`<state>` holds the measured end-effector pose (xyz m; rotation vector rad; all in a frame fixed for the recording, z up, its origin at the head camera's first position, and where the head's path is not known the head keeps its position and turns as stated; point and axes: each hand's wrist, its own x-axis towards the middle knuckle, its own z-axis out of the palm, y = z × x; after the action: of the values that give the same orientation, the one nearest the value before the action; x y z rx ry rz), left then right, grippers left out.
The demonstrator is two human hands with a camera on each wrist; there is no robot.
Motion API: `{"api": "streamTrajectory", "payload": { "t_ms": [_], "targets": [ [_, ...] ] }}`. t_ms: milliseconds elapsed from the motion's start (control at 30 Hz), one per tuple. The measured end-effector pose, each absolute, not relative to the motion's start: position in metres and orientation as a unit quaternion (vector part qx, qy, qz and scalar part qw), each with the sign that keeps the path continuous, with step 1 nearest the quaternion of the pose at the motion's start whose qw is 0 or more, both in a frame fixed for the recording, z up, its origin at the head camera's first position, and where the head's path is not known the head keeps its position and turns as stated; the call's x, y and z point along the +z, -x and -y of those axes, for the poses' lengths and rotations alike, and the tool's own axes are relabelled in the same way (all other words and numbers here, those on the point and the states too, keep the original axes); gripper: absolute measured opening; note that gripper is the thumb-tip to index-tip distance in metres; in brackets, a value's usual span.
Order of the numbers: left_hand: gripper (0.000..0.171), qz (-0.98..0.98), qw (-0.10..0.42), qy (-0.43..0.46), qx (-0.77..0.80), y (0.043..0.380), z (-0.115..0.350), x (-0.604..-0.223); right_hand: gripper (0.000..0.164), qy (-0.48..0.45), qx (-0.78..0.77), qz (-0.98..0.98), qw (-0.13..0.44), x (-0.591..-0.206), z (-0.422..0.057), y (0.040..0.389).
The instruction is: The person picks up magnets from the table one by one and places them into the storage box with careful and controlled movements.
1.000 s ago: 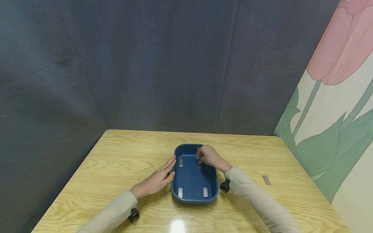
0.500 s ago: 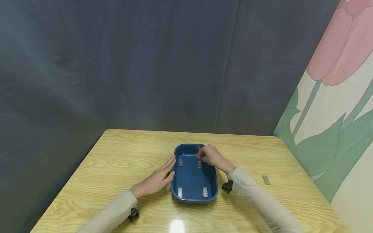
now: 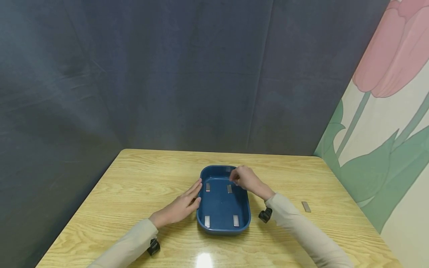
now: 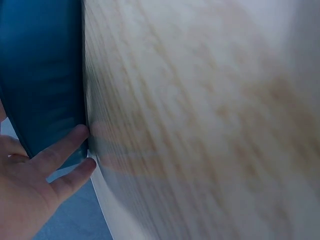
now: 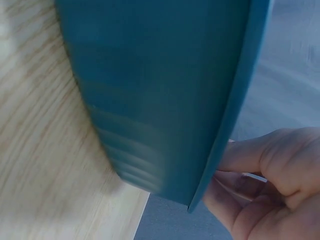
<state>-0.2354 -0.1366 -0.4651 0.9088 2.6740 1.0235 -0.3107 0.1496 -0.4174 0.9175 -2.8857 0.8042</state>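
A dark blue rectangular tray (image 3: 221, 208) stands on the wooden table. Inside it, near the corners, lie several small flat metal pieces, among them a far-right piece (image 3: 229, 189), a far-left piece (image 3: 208, 187) and a near-right piece (image 3: 236, 220). My left hand (image 3: 181, 208) rests its spread, fairly straight fingers against the tray's left side. Over the far right rim hovers my right hand (image 3: 246, 178), its fingers loosely bent just above the far-right piece. Nothing held shows in it. In the right wrist view, the tray wall (image 5: 150, 100) hides some fingertips.
Another small metal piece (image 3: 306, 207) lies on the table (image 3: 151, 178), to the right of the tray. A dark curtain (image 3: 187, 82) hangs behind the table, and a wall with painted tulips (image 3: 385, 123) stands at the right.
My right hand has drawn slightly to the right, away from the far-right piece, which now shows more fully. The left hand and the tray have stayed in place.
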Motion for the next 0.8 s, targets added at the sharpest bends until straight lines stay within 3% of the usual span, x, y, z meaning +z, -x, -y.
{"api": "streamTrajectory", "payload": {
  "t_ms": [800],
  "targets": [
    [0.059, -0.887, 0.067, -0.303, 0.343, 0.2365, 0.1369, -0.4658, 0.020, -0.282, 0.253, 0.925, -0.001, -0.4085, -0.1549, 0.3020]
  ]
}}
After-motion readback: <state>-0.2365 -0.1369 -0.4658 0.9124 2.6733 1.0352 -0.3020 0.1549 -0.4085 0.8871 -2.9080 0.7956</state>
